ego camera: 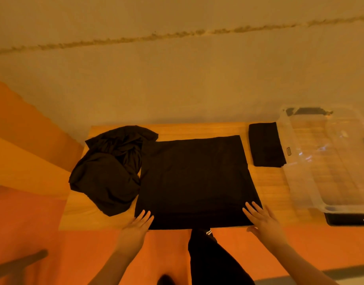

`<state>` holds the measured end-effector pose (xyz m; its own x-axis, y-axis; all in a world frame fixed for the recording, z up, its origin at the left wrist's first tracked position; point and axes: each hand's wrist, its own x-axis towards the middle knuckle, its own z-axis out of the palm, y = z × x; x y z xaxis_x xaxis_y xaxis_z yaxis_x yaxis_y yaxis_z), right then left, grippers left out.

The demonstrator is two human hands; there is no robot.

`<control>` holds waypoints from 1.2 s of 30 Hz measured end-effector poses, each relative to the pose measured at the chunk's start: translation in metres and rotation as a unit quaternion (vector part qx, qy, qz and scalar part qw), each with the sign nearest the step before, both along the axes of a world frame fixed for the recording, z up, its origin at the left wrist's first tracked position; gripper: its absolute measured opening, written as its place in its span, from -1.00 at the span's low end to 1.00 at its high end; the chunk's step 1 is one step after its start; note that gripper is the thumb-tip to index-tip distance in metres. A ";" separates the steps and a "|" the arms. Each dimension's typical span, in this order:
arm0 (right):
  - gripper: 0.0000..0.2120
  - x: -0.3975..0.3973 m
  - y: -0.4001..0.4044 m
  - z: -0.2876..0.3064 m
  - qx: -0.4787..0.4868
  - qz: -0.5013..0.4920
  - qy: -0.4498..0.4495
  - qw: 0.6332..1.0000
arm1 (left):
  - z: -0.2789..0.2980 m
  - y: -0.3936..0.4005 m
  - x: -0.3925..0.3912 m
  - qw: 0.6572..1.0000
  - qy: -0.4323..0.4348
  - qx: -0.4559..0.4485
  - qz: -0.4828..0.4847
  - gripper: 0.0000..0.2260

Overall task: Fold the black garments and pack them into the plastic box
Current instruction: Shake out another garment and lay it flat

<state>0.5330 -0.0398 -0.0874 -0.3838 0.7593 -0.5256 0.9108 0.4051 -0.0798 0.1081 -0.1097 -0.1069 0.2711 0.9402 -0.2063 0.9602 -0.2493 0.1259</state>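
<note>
Hands first: the left hand (140, 223) lies flat with straight fingers on the near left corner of the spread garment (194, 179), and the right hand (261, 218) does the same at the near right corner, fingers splayed and gripping nothing. I'd say they are pinning and smoothing the near hem so the next fold comes out square. That garment sits in the middle of the table (197, 130), where both arms reach it evenly. To its left a crumpled pile (109, 171) waits, touching the spread cloth's edge. On the right a folded piece (266, 144) rests just beside the clear box (300, 182), likely parked there for packing. From here the box looks to hold no clothes yet.
</note>
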 end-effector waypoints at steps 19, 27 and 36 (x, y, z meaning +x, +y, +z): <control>-0.82 -0.025 0.157 0.246 0.223 -0.227 0.357 0.878 | 0.255 0.180 -0.021 0.916 -0.267 0.199 0.223 -0.87; -0.81 -0.021 0.153 0.316 0.313 -0.231 0.370 0.844 | 0.325 0.177 -0.021 0.910 -0.271 0.242 0.200 -0.83; -0.85 -0.013 0.077 0.298 0.268 -0.248 0.421 0.830 | 0.310 0.112 -0.033 0.934 -0.275 0.148 0.172 -0.87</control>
<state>0.5201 0.0370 0.2103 -0.0144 0.9720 0.2346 0.6882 0.1799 -0.7029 0.0750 0.0021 0.2034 -0.0689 0.9849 0.1590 0.7999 -0.0407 0.5988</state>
